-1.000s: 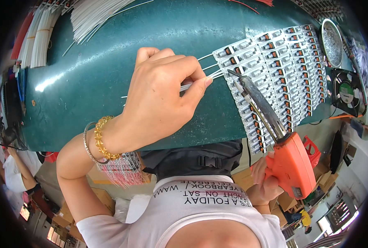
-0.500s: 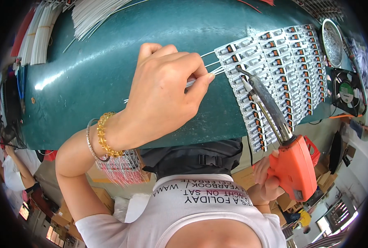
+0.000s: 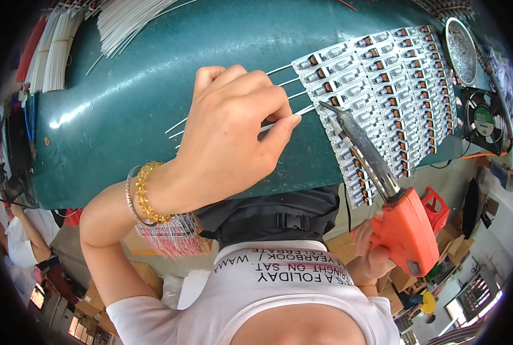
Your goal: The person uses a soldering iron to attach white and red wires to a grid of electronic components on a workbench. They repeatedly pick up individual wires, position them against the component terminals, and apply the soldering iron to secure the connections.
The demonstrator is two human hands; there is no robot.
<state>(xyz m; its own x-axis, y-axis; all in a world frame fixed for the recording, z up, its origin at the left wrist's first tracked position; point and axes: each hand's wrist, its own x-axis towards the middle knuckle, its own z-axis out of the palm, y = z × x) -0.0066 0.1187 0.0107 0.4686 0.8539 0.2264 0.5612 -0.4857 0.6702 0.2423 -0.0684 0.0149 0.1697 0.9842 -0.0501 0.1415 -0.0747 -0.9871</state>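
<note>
My left hand (image 3: 233, 129) is closed in a pinch on a thin white wire (image 3: 306, 110), whose far end meets the left edge of a panel of small silvery modules (image 3: 377, 98). More white wires (image 3: 279, 70) run from the panel's edge and pass under this hand, their free ends showing on its left. My right hand (image 3: 372, 247) grips an orange-red soldering gun (image 3: 410, 233) below the table edge. The gun's dark nozzle and tip (image 3: 325, 106) reach up over the panel, by the pinched wire's end. Whether the tip touches the module cannot be told.
A green tabletop (image 3: 124, 144) lies under the work. Bundled white wires (image 3: 55, 54) and loose ones (image 3: 124, 23) lie at the far left. On the right stand a metal bowl (image 3: 462, 54) and a black fan (image 3: 485, 121). A wired bunch (image 3: 173, 236) hangs below the near edge.
The panel has shifted slightly left and away. My left hand and the gun's tip have moved a little nearer to me along its edge. More wire ends show left of the hand.
</note>
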